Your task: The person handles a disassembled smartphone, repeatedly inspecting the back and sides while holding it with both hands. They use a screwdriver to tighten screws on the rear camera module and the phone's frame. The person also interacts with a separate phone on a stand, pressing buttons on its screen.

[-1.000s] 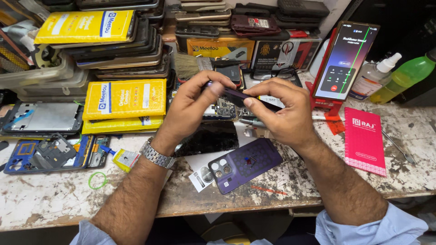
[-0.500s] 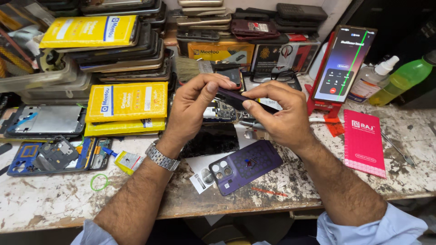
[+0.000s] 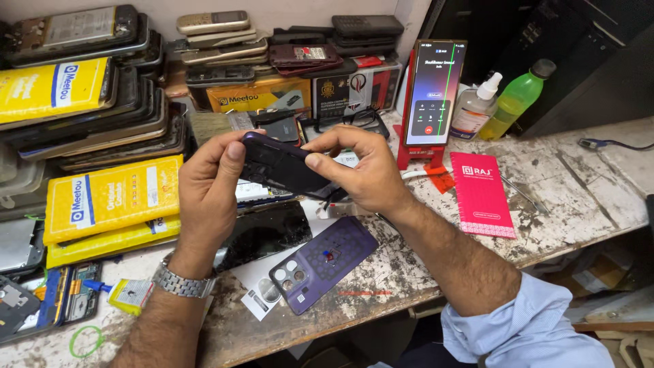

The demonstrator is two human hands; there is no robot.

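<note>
The bench (image 3: 545,177) is a worn white top, chipped, stained and scratched, with dark patches where the paint is gone. A pale wall runs along its far edge, and a dark cabinet (image 3: 586,61) stands at the back right corner. Below the front edge, at right, some clutter shows, too dim to make out.

Both hands are raised over the middle of the bench, holding one dark purple phone (image 3: 283,165) between them, tilted, well above the surface. The left hand (image 3: 211,194) is closed on its left end, thumb on the top face and fingers curled beneath; a metal watch (image 3: 178,281) sits on that wrist. The right hand (image 3: 361,174) grips the right end, thumb pressed on the near edge, fingers bent over the top.

Under the hands lie one black screen (image 3: 266,235) and one purple back cover (image 3: 320,262), its camera holes toward the near edge, beside a small white card (image 3: 262,300).

At left are three yellow packets (image 3: 112,197): one high on a stack of old phones (image 3: 102,116), two piled by the left forearm. More old handsets are heaped along the wall (image 3: 225,41); I cannot count them surely. One lit phone (image 3: 432,92) stands upright in a red holder. Two bottles stand right of it: one clear (image 3: 473,109), one green (image 3: 514,99). One pink booklet (image 3: 480,194) lies flat at right. One small glue tube (image 3: 129,293) lies near the left wrist.
</note>
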